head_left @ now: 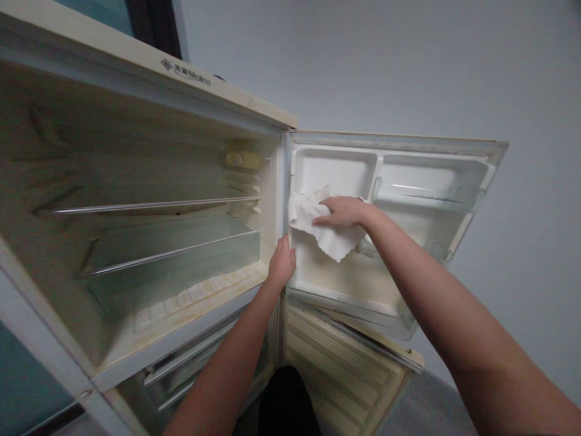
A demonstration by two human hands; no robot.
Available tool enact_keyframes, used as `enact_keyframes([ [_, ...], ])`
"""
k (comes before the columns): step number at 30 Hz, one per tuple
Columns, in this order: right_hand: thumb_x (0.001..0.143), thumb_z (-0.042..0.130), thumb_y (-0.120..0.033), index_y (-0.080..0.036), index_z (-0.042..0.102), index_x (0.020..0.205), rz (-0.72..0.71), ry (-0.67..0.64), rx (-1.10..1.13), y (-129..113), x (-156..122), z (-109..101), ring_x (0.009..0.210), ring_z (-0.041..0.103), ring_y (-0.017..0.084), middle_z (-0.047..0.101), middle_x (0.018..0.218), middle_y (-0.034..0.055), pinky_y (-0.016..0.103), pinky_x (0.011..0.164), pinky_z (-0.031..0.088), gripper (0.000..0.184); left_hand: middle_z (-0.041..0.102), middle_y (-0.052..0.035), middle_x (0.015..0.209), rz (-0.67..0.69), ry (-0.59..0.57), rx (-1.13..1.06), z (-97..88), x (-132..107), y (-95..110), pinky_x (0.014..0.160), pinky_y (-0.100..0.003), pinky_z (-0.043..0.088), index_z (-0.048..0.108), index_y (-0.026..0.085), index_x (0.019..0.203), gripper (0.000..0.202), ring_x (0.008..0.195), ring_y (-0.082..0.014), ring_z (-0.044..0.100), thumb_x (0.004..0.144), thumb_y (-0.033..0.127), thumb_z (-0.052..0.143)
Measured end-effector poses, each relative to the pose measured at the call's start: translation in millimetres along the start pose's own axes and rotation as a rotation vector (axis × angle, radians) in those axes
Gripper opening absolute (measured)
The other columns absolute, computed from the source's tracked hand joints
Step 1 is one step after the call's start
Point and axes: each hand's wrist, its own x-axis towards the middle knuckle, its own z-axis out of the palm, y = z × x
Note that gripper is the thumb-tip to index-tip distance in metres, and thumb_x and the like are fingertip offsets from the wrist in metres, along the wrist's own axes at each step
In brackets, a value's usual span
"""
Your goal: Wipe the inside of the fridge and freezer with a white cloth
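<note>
A crumpled white cloth [333, 236] with ragged edges lies against the inner side of the upper refrigerator door [338, 163]. My right hand [342, 212] presses on this cloth from above, fingers bent over it, and reaches across the door's inner panel. My left hand [282, 263] is closed around the door's hinge-side edge, its thumb toward the inner panel. The door stands wide open to the right of the refrigerator compartment [136, 163].
Two glass shelves [172, 251] span the stained compartment. Clear door racks [417, 195] stick out on the right. Below, the lower door [336, 363] is open too. A wall [399, 66] stands behind, and my dark-clad knee [289, 402] is close underneath.
</note>
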Motion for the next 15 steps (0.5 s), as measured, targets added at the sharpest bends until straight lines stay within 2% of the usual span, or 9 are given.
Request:
enact_keyframes([
  [4,0.092,0.059,-0.051,-0.021,0.064,0.130,-0.055,-0.081,0.065,2.4,8.2,-1.6,0.112,0.067,0.026,0.068,0.130,0.0101,0.028,0.091,0.049,0.049,0.056,-0.0180,0.124,0.001,0.013,0.040,3.2,-1.3,-0.1,0.105,-0.046,0.047,0.043,0.012,0.132,0.042,0.122,-0.0309,0.056,0.090,0.013,0.041],
  [10,0.087,0.060,-0.060,-0.010,0.064,0.130,-0.027,-0.040,0.123,-22.5,38.0,1.2,0.112,0.066,0.031,0.065,0.131,0.0181,0.034,0.090,0.051,0.066,0.055,-0.0180,0.127,0.000,0.024,0.038,7.5,-2.2,-0.3,0.104,-0.046,0.048,0.040,0.015,0.137,0.047,0.124,-0.0307,0.056,0.090,0.014,0.042],
  [15,0.089,0.060,-0.051,-0.005,0.067,0.123,-0.051,-0.002,0.097,-37.1,45.8,1.6,0.109,0.067,0.031,0.066,0.127,0.0229,0.033,0.083,0.052,0.057,0.055,-0.0193,0.127,-0.005,0.020,0.042,9.1,0.0,-4.2,0.104,-0.046,0.048,0.041,0.014,0.136,0.046,0.124,-0.0306,0.055,0.090,0.015,0.042],
])
